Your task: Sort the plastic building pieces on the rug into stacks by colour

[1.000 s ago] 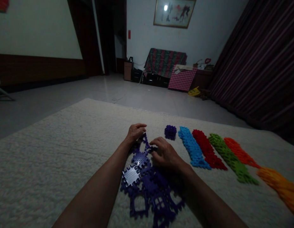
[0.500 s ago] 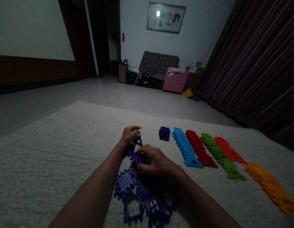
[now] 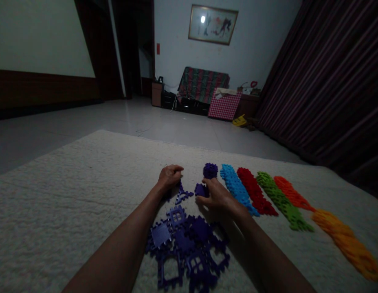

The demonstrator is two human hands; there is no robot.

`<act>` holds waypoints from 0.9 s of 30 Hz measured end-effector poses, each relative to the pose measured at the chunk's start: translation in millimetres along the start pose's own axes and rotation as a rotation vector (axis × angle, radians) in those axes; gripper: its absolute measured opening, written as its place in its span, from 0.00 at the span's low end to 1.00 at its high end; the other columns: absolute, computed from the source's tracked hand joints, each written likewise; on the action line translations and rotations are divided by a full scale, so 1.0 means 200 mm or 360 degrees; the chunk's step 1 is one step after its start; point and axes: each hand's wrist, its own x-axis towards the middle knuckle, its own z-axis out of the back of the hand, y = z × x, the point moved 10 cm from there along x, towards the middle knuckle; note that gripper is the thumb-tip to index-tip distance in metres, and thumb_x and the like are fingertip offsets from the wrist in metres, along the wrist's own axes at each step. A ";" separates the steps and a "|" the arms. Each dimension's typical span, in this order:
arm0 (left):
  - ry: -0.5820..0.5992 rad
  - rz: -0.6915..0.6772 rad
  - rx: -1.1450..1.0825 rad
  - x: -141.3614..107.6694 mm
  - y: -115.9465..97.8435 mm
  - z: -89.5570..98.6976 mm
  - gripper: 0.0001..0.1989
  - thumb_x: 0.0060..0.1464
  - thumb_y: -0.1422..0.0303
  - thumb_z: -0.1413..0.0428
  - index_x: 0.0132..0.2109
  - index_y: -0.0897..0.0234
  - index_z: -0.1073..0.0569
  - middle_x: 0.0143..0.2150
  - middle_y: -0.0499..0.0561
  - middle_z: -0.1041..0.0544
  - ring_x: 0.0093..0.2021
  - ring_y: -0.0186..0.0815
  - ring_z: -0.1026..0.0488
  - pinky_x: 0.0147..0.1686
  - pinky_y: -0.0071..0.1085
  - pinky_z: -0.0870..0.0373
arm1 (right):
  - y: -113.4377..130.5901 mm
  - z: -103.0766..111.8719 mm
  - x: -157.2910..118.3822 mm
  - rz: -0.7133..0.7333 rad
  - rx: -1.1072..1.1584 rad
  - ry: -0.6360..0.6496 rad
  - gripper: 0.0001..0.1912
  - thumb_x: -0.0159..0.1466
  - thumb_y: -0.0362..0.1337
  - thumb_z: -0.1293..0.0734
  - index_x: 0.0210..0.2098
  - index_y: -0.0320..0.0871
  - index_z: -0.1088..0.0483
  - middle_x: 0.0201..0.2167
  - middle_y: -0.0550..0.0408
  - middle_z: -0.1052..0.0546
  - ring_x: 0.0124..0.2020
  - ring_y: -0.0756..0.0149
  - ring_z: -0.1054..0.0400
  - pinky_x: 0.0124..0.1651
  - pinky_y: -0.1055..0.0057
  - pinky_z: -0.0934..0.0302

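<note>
My right hand (image 3: 218,196) pinches a purple square interlocking tile (image 3: 200,190) between thumb and fingers, just in front of a small purple stack (image 3: 210,170). Farther left, my left hand (image 3: 170,176) is closed with curled fingers; what it grips is hidden. A purple triangular frame piece (image 3: 183,195) lies on the mat below its fingertips. Between my forearms spreads a loose pile of purple tiles: a solid square (image 3: 161,235), a four-pane window piece (image 3: 177,216) and an open square frame (image 3: 170,268) are among them.
Right of my right hand lie rows of tiles in blue (image 3: 238,188), red (image 3: 256,193), green (image 3: 283,201), orange-red (image 3: 293,193) and yellow-orange (image 3: 344,240). All rest on a cream quilted mat (image 3: 100,183). Beyond its edge are a tiled floor (image 3: 115,118) and a cloth-covered stand (image 3: 204,83).
My right hand has moved right and away from the pile, carrying a purple square tile toward the small stack. The left hand has shifted only slightly. More of the pile now shows.
</note>
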 end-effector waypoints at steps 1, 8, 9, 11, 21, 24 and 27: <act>0.0026 -0.0030 0.0071 0.00 -0.01 -0.01 0.16 0.50 0.72 0.45 0.44 0.61 0.18 0.46 0.52 0.18 0.48 0.38 0.23 0.54 0.32 0.31 | 0.01 0.00 -0.01 -0.0041 -0.0028 -0.0061 0.26 0.56 0.43 0.30 0.52 0.41 0.31 0.46 0.46 0.28 0.50 0.55 0.32 0.52 0.63 0.38; 0.0094 -0.0051 0.0217 -0.01 -0.05 -0.02 0.15 0.53 0.72 0.45 0.46 0.60 0.19 0.49 0.52 0.19 0.52 0.39 0.24 0.57 0.33 0.32 | 0.07 -0.01 -0.03 -0.0285 -0.0255 -0.0275 0.20 0.60 0.51 0.34 0.43 0.41 0.29 0.43 0.41 0.29 0.47 0.49 0.33 0.46 0.59 0.37; 0.0092 -0.0064 0.0221 -0.02 -0.05 -0.02 0.15 0.53 0.72 0.45 0.46 0.60 0.19 0.48 0.52 0.19 0.51 0.39 0.24 0.57 0.33 0.32 | 0.06 0.00 -0.03 -0.0312 -0.0282 -0.0280 0.19 0.60 0.50 0.34 0.42 0.42 0.29 0.43 0.40 0.29 0.46 0.49 0.33 0.46 0.60 0.37; 0.0089 -0.0081 0.0236 -0.02 -0.06 -0.02 0.15 0.53 0.72 0.44 0.46 0.60 0.19 0.48 0.52 0.18 0.50 0.39 0.24 0.55 0.33 0.31 | 0.05 0.00 -0.03 -0.0360 -0.0308 -0.0258 0.16 0.60 0.47 0.34 0.41 0.42 0.29 0.43 0.40 0.29 0.45 0.50 0.32 0.44 0.60 0.37; 0.0101 -0.0109 0.0293 -0.02 -0.06 -0.02 0.15 0.53 0.71 0.44 0.46 0.61 0.18 0.48 0.54 0.18 0.50 0.40 0.23 0.54 0.33 0.31 | -0.01 0.14 0.03 -0.0172 -0.0172 -0.0628 0.22 0.58 0.38 0.34 0.50 0.38 0.33 0.47 0.41 0.31 0.50 0.52 0.36 0.55 0.61 0.40; 0.0094 -0.0119 0.0283 -0.02 -0.06 -0.02 0.15 0.53 0.71 0.45 0.46 0.60 0.18 0.48 0.53 0.18 0.49 0.40 0.23 0.54 0.33 0.31 | -0.04 0.17 0.05 -0.0130 -0.0116 -0.0839 0.23 0.57 0.36 0.34 0.52 0.37 0.35 0.49 0.41 0.32 0.53 0.52 0.38 0.58 0.60 0.41; 0.0099 -0.0113 0.0299 -0.02 -0.06 -0.02 0.15 0.53 0.71 0.45 0.46 0.60 0.19 0.48 0.53 0.18 0.49 0.40 0.23 0.53 0.32 0.30 | -0.08 0.17 0.06 -0.0134 -0.0093 -0.0939 0.22 0.58 0.36 0.34 0.51 0.38 0.35 0.50 0.42 0.32 0.53 0.53 0.39 0.56 0.59 0.41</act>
